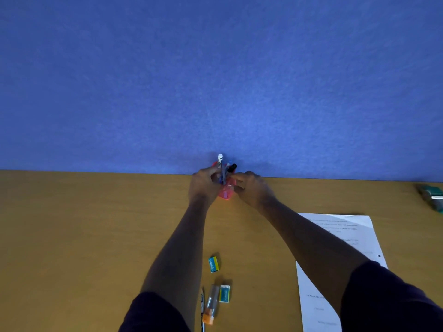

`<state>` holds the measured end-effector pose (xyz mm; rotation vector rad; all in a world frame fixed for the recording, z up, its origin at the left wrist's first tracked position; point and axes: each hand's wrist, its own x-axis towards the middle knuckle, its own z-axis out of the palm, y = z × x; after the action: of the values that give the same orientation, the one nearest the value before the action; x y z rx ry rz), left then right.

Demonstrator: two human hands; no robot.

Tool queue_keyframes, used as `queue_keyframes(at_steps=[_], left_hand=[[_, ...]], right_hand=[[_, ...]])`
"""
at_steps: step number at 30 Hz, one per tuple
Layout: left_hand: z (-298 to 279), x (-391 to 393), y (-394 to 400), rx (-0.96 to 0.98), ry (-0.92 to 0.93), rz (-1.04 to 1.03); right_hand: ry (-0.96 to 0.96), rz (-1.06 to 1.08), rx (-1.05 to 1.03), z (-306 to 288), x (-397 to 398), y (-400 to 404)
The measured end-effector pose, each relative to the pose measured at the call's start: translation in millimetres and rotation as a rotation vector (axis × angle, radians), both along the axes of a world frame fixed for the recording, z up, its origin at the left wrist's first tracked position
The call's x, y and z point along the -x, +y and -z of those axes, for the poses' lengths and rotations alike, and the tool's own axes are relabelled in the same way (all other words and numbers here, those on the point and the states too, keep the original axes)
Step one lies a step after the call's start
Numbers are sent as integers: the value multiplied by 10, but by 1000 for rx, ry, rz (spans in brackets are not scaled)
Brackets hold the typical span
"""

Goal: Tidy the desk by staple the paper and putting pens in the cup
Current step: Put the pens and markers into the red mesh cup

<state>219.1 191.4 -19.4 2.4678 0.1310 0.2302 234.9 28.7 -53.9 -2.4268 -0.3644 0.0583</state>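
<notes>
Head view is showing both arms reaching out to a pink cup (226,192) that is standing at the far edge of the desk (84,236), against the blue partition wall (215,80). The left hand (203,185) is curling around the cup's left side, fingers closed on it, while the right hand (254,188) is pressing in from the right with its fingers bent near the rim; whether it is pinching a pen or the cup itself I cannot tell. Pens (224,171) are sticking up out of the cup between the two hands, one with a white cap (220,159) and one with a black cap (232,167).

The printed paper (335,271) is lying on the desk to the right, partly under the right forearm. Nearer the person, between the arms, two small staple boxes (213,264) are lying beside a grey and orange stapler (211,305), and a thin pen (202,310) is lying just to its left. A green object (431,195) is sitting blurred at the far right.
</notes>
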Motion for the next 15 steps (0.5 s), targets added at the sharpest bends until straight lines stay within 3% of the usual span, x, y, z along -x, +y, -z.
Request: queue_keyframes(at_steps=[4,9,15], left_hand=[[24,113,109,44,-33,-59],[81,258,220,-114,29,46],[98,318,106,-165,29,40]], right_hand=[[-23,-76,93,-13,79,-63],[-59,-182,52,-20,183,-19],[-13,-133,27,-21,193,91]])
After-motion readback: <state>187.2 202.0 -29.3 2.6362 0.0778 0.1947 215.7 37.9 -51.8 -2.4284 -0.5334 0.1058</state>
